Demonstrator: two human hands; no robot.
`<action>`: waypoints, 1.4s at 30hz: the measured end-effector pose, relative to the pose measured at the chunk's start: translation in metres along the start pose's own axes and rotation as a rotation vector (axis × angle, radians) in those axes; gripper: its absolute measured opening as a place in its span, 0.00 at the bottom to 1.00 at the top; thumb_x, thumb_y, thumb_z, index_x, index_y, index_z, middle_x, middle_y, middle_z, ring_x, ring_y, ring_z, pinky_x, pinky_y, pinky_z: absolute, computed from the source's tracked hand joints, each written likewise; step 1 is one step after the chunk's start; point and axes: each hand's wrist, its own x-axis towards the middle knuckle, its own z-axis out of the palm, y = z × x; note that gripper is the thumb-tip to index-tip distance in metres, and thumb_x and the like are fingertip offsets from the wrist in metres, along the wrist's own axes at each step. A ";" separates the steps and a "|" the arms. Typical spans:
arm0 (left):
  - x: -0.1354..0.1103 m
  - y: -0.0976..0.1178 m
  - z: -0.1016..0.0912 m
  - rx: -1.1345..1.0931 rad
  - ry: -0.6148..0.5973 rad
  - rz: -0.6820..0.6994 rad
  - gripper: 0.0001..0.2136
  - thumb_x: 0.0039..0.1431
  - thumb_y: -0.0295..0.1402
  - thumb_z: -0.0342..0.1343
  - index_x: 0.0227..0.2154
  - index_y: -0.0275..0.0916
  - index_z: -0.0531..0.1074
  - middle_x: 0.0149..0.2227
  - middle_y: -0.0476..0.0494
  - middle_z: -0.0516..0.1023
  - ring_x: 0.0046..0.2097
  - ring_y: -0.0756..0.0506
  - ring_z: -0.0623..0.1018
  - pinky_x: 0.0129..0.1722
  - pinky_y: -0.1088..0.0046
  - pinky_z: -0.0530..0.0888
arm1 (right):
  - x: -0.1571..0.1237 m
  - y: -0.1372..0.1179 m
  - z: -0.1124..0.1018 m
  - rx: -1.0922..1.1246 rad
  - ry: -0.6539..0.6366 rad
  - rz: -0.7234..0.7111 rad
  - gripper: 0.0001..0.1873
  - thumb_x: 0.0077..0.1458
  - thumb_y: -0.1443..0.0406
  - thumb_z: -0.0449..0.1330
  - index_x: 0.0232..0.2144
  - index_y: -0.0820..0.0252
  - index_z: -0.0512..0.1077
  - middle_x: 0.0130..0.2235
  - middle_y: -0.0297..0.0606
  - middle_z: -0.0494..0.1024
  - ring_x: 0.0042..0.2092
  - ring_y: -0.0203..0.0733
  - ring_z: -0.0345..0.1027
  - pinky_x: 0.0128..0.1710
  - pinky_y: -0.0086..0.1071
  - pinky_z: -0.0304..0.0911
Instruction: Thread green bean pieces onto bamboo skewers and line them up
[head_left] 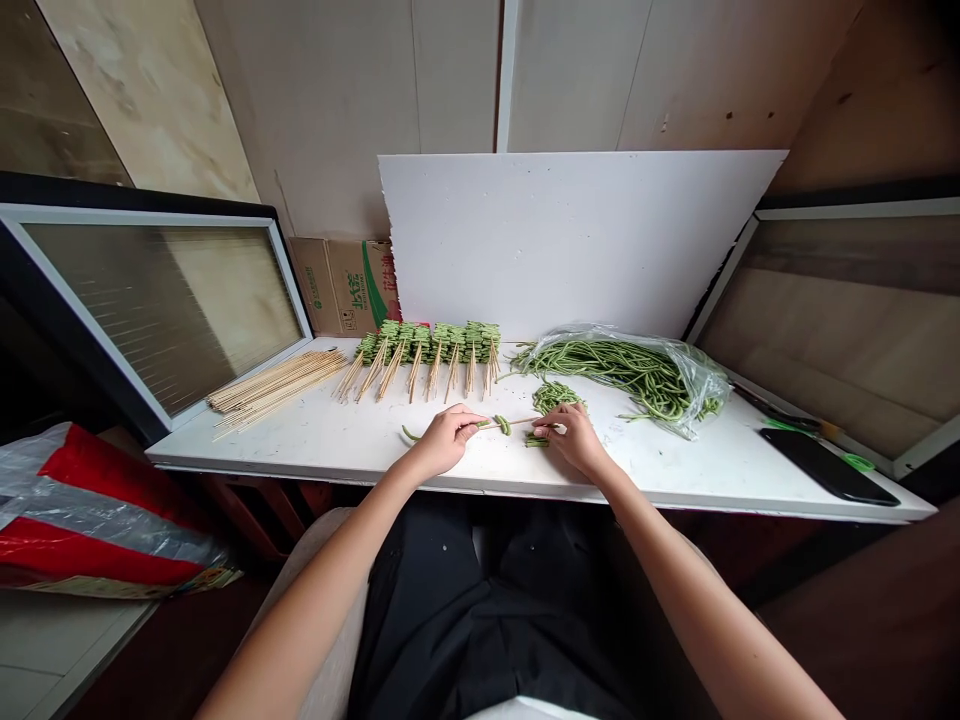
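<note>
Between my hands runs a thin bamboo skewer (523, 421), with short folds of green bean (503, 426) on it near my left fingers. My left hand (448, 438) is closed in a pinch on a long green bean, whose loose end (409, 434) sticks out to the left. My right hand (570, 437) is closed on the skewer's right part; its fingertips hide where the skewer ends. Beside and beneath the right fingers lie cut bean pieces (536, 440), and a heap of short beans (555, 395) is just behind them.
Finished bean skewers (450, 345) stand in a row of bundles at the back. Loose bamboo skewers (277, 385) lie left. A clear plastic bag of long beans (622, 370) is right, with a black phone (825, 465) near the right edge. A white board (577, 240) and cardboard box (345, 285) stand behind.
</note>
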 end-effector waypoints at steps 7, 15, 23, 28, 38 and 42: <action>-0.003 -0.002 0.010 -0.007 0.058 0.045 0.13 0.69 0.28 0.59 0.52 0.40 0.83 0.43 0.40 0.80 0.43 0.44 0.81 0.47 0.66 0.79 | -0.003 -0.012 0.006 -0.079 0.060 -0.035 0.13 0.64 0.54 0.65 0.42 0.53 0.86 0.45 0.48 0.81 0.51 0.61 0.68 0.53 0.58 0.67; -0.006 0.017 0.022 -0.048 0.239 0.175 0.11 0.67 0.29 0.65 0.51 0.39 0.81 0.40 0.41 0.85 0.42 0.43 0.84 0.47 0.64 0.82 | -0.005 -0.109 -0.003 0.011 0.010 -0.347 0.19 0.69 0.59 0.62 0.60 0.48 0.78 0.44 0.45 0.83 0.48 0.56 0.71 0.50 0.51 0.69; -0.007 0.021 0.021 0.048 0.294 0.134 0.06 0.67 0.35 0.66 0.42 0.40 0.84 0.40 0.40 0.85 0.41 0.42 0.84 0.45 0.65 0.81 | -0.003 -0.105 -0.009 0.064 0.139 -0.326 0.10 0.69 0.58 0.63 0.46 0.46 0.85 0.39 0.42 0.85 0.47 0.56 0.68 0.50 0.51 0.68; -0.008 0.028 0.020 0.044 0.280 0.208 0.08 0.71 0.32 0.60 0.45 0.40 0.84 0.40 0.40 0.83 0.41 0.43 0.82 0.43 0.67 0.79 | -0.005 -0.112 -0.009 0.072 0.109 -0.392 0.11 0.66 0.56 0.66 0.48 0.46 0.84 0.39 0.42 0.84 0.45 0.54 0.68 0.49 0.49 0.68; -0.009 0.033 0.023 0.070 0.247 0.225 0.10 0.66 0.22 0.59 0.38 0.40 0.84 0.32 0.45 0.85 0.36 0.44 0.82 0.46 0.64 0.74 | -0.009 -0.120 -0.008 0.064 0.194 -0.515 0.09 0.66 0.64 0.67 0.46 0.48 0.84 0.36 0.40 0.83 0.46 0.53 0.70 0.47 0.48 0.69; -0.012 0.036 0.030 -0.007 0.315 0.248 0.14 0.60 0.16 0.56 0.34 0.39 0.84 0.30 0.46 0.84 0.34 0.45 0.82 0.44 0.64 0.75 | -0.011 -0.130 -0.007 0.243 0.266 -0.427 0.07 0.65 0.64 0.66 0.38 0.47 0.85 0.32 0.39 0.82 0.43 0.53 0.71 0.44 0.48 0.70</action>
